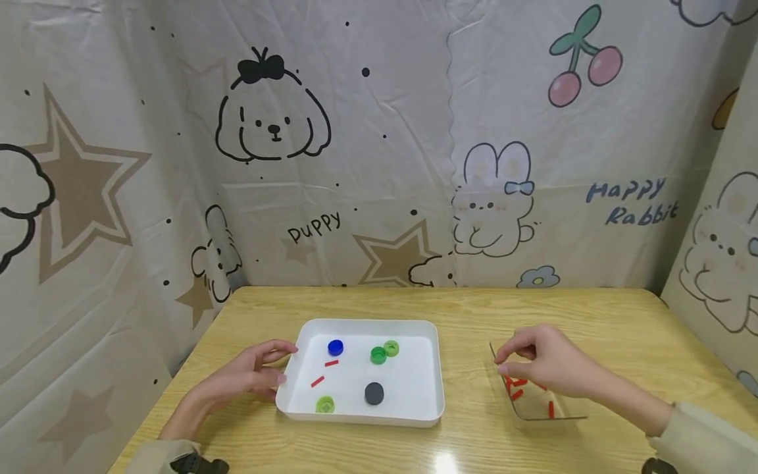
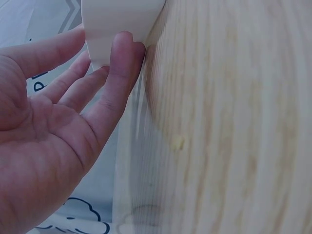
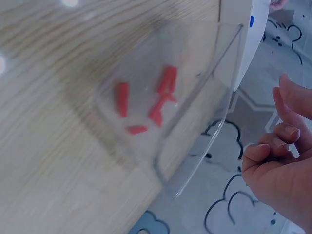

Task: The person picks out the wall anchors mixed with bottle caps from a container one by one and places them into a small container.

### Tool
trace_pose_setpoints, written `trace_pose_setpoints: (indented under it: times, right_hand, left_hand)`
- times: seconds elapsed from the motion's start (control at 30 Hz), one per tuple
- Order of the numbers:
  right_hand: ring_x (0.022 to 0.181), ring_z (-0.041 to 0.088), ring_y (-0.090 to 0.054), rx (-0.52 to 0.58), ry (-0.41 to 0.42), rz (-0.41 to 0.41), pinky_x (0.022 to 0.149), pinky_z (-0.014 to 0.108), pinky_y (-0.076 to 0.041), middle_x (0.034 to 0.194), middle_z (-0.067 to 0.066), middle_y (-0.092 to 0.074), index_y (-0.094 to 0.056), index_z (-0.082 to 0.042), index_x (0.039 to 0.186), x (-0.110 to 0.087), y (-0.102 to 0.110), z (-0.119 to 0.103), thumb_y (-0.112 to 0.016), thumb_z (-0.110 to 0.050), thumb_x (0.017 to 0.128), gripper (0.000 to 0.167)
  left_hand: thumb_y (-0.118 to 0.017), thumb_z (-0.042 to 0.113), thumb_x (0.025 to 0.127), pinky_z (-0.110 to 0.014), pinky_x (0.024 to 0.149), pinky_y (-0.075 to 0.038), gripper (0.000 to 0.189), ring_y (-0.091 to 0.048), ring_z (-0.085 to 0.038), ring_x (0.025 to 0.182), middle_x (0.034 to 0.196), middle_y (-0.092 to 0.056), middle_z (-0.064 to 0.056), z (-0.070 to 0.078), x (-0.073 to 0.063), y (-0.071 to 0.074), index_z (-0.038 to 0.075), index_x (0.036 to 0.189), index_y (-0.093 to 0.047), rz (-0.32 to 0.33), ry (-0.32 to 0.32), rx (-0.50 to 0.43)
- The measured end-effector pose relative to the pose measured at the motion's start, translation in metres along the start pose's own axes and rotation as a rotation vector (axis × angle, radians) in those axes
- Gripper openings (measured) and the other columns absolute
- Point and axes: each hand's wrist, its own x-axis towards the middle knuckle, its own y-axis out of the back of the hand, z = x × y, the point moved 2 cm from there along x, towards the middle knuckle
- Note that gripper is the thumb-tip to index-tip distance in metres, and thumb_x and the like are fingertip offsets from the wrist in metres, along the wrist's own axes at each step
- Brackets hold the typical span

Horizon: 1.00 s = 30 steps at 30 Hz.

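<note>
At the left short side of the white tray [image 1: 408, 416], my left hand [image 1: 251, 372] rests its fingertips on the outer wall. The left wrist view shows those fingers [image 2: 124, 53] loosely extended against the tray. Over the left edge of the clear box [image 1: 553, 418] hovers my right hand [image 1: 547, 362], thumb and index tips close together, other fingers curled. Red strips [image 3: 168, 80] lie in this box, some right below the fingertips. I cannot tell if a small strip is between the tips.
In the tray lie a blue cap [image 1: 335, 347], a dark green cap [image 1: 378, 355], light green caps [image 1: 325, 404], a dark grey disc [image 1: 374, 394] and two red strips [image 1: 318, 381]. The wooden table [image 1: 468, 309] backs onto a printed curtain [image 1: 379, 131].
</note>
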Motion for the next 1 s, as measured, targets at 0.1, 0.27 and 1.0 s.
trace_pose_setpoints:
  times: [0.1,0.27,1.0]
  right_hand:
    - [0.060,0.007,-0.035,0.004,0.024,-0.026,0.056,0.026,-0.033,0.069,-0.006,-0.041,-0.083,-0.016,0.093,0.010,-0.007,-0.009,-0.087,-0.016,0.088,0.007]
    - [0.062,0.007,-0.037,-0.014,0.099,-0.060,0.058,0.025,-0.035,0.070,-0.006,-0.047,-0.082,-0.019,0.090,0.027,-0.021,-0.024,-0.088,-0.015,0.087,0.007]
    - [0.068,0.008,-0.038,-0.046,0.159,-0.240,0.064,0.024,-0.032,0.071,-0.008,-0.048,-0.083,-0.010,0.090,0.099,-0.075,-0.059,-0.089,-0.012,0.086,0.007]
  left_hand:
    - [-0.070,0.007,0.100,-0.049,0.085,-0.061,0.057,-0.066,-0.034,0.113,0.165,-0.028,-0.032,0.000,0.001,0.000,-0.004,0.149,-0.042,-0.001,0.003,0.001]
    - [-0.070,0.008,0.099,-0.049,0.085,-0.061,0.058,-0.066,-0.033,0.113,0.166,-0.027,-0.032,0.001,0.002,0.001,-0.004,0.149,-0.043,0.006,0.005,0.009]
    - [-0.069,0.006,0.100,-0.049,0.083,-0.061,0.060,-0.067,-0.034,0.112,0.164,-0.029,-0.033,-0.001,-0.001,0.000,-0.006,0.151,-0.039,0.005,-0.006,-0.009]
